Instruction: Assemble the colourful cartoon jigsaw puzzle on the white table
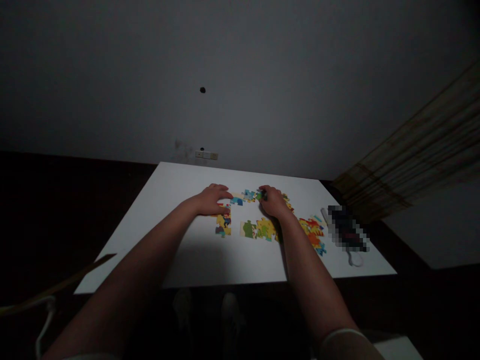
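Note:
My left hand [213, 199] lies at the upper left of a partly joined jigsaw puzzle, its fingers apart and touching the edge pieces. Below its fingers runs a joined strip of yellow and red puzzle pieces [225, 223]. Blue and cream pieces [237, 200] extend to the right of the fingertips. My right hand [273, 202] is curled down at the upper right, with its fingertips closed on a small green puzzle piece [259, 196] beside the blue ones. Its palm side is hidden. Nearer to me is a joined green and yellow section [262, 229].
More orange and blue puzzle pieces [314, 234] lie right of my right forearm. A blurred dark object [347, 227] and a pale cord [354, 259] are near the right edge of the white table [195, 265]. Behind stands a wall with a socket [206, 155]; a curtain [408, 165] hangs at right.

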{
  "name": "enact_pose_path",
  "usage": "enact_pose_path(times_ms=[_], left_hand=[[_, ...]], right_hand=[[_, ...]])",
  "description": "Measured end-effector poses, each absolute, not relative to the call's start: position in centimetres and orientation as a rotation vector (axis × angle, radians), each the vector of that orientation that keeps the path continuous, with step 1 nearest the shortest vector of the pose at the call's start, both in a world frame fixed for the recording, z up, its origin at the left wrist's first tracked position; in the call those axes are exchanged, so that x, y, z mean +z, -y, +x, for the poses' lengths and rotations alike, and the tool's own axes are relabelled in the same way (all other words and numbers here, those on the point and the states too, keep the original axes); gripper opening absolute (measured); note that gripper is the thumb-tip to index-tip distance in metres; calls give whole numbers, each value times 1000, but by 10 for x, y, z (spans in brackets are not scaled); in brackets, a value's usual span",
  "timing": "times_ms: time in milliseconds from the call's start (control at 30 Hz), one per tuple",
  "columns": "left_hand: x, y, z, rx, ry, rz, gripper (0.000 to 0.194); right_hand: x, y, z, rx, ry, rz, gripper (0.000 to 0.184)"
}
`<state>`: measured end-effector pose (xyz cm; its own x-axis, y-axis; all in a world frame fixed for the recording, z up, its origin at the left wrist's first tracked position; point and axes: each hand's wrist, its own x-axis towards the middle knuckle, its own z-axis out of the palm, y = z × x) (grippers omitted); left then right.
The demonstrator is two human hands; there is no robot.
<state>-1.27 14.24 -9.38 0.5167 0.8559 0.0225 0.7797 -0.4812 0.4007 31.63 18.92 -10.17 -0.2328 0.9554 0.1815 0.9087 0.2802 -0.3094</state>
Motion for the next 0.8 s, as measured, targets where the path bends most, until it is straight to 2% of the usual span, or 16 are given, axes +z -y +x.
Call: enact_pose_path(times_ms=[133, 300, 367, 633, 800], left_hand=[[-94, -142, -13, 317, -1353, 2425, 71], [-94, -142, -12, 323, -1362, 2425, 69], [-94, -142, -12, 325, -1360, 2430, 69], [-98, -146, -12, 343, -1355, 2449, 68], [-105, -152, -16, 350, -1343, 2440, 66]], right_hand=[[-103, -187, 317, 199, 2183, -1654, 58], [-99, -185, 314, 205, 2162, -1558, 39], [-92, -183, 312, 162, 2013, -1503, 31], [-31, -146, 343, -110, 1172, -1032, 24], [-7, -109, 393, 89, 1210, -1091, 20]])
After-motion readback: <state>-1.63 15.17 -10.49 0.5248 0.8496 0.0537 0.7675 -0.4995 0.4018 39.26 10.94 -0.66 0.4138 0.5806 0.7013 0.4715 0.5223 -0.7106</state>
